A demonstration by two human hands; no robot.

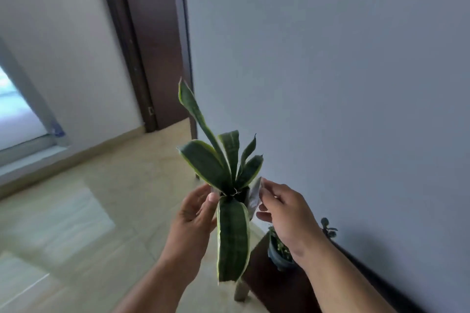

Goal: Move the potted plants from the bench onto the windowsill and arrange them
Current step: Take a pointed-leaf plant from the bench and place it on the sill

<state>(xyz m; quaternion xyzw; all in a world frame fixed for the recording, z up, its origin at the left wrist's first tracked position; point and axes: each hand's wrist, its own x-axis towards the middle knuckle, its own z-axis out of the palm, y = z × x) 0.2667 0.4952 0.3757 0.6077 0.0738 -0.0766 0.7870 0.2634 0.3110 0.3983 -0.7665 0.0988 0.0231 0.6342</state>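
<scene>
dark wooden bench (269, 284) sat below; i had the snake plant (223, 167) lifted above it, left hand (195, 213) and right hand (284, 211) half-curled around its hidden pot. stiff leaves, top-heavy i'd guess; grip the pot.

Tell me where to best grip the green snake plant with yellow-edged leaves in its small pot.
Grip the snake plant by its pot, low, from both sides, as the left hand and right hand do now. Its stiff leaves fan out above, and one droops toward the camera, so coming from above or the front would likely bend them.
</scene>
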